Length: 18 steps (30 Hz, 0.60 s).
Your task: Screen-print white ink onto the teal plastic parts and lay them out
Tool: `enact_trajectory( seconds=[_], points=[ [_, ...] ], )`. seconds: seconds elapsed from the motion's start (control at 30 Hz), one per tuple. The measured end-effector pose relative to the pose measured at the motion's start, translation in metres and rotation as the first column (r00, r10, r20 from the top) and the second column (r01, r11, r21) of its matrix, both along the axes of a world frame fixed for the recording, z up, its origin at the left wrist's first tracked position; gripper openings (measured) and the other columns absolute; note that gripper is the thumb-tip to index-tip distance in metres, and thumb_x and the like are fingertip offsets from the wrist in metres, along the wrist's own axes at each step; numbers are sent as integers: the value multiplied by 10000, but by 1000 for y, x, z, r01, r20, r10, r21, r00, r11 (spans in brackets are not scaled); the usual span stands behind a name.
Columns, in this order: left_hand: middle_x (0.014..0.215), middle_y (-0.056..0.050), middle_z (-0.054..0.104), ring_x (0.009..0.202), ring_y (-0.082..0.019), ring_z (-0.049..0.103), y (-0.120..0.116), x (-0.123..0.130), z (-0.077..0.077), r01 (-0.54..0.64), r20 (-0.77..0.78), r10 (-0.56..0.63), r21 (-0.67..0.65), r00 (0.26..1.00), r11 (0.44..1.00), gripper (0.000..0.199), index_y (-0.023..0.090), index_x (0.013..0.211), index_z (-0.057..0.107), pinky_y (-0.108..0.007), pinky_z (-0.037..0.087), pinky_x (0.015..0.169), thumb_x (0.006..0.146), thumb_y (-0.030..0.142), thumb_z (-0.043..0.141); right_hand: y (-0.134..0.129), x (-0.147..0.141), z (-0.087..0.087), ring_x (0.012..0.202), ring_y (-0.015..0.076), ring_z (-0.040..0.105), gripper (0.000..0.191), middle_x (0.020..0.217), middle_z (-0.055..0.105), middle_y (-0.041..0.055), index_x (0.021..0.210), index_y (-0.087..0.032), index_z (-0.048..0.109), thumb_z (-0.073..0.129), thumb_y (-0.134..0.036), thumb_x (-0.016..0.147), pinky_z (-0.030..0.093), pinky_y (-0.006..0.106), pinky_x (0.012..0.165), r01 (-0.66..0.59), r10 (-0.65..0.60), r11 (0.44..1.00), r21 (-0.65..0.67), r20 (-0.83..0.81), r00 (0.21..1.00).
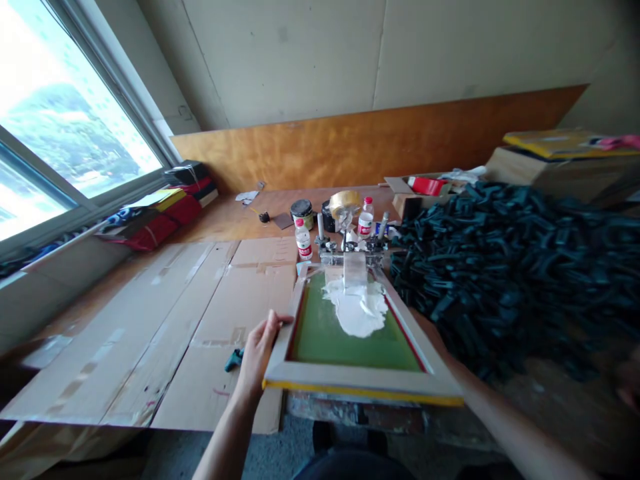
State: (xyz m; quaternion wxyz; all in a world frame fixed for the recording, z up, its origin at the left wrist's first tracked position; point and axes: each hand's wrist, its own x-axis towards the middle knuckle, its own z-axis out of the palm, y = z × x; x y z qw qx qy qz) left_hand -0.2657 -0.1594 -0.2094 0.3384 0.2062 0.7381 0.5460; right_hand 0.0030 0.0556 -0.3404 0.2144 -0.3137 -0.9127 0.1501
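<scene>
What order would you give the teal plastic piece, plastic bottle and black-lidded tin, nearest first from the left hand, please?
1. Teal plastic piece, on cardboard beside the left hand.
2. Plastic bottle, beyond the screen frame's far corner.
3. Black-lidded tin, behind the bottle.

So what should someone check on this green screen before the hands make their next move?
1. Left hand on the wooden screen frame: ok, gripping its left side.
2. Right hand: cannot tell, it is hidden; only the right forearm shows, reaching toward the frame's right side.
3. White ink on the green mesh: ok, pooled mid-screen, clear of the side rails.
4. Metal clamps at the frame's far end: ok, they appear to hold it.
5. Surface beneath the screen: cannot tell, the frame hides it.
</scene>
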Motion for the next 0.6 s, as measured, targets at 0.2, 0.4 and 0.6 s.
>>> enact_trajectory(
  seconds=[0.2,0.4,0.6],
  points=[
    [698,-11,660,663,-189,623,-36,14,-100,85,55,-74,-230,996,970,786,168,1365,481,-263,469,592,722,592,635,34,-58,52,1124,279,535,535,1304,481,144,1296,-202,498,663,-309,798,467,421,942,25,-24,998,50,-35,999],
    [764,-20,690,739,-205,643,-38,5,-125,153,17,-156,-334,988,930,655,193,1323,528,-275,477,665,769,536,592,-5,-100,52,872,226,560,127,879,597,70,865,-180,584,651,-145,763,450,313,750,-116,131,991,-70,292,947],
    [862,-45,721,834,-227,661,-41,3,-127,169,34,-166,-285,985,944,608,188,1269,572,-295,492,745,779,548,575,-36,-45,42,850,202,518,212,843,603,59,822,-170,579,466,-3,759,413,312,788,-556,561,827,-75,169,811]
  ],
)
